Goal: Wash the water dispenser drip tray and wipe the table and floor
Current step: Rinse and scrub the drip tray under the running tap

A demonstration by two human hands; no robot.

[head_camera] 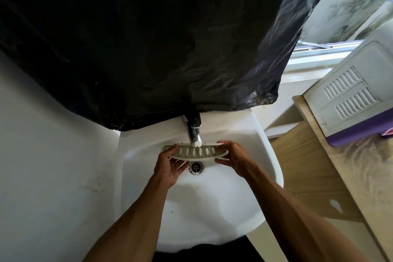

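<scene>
White basin (251, 176) below, black plastic sheet (138, 38) hanging over the wall behind it, wooden counter (308, 166) off to the right; and here is the drip tray (197, 152), a curved slotted grille, held level over the drain (196, 167), right under the chrome tap (194, 134) spout; left hand (170, 166) grips its left end, fingers curled beneath and thumb on top; right hand (234, 156) pinches the right end the same way; no water visibly running.
</scene>
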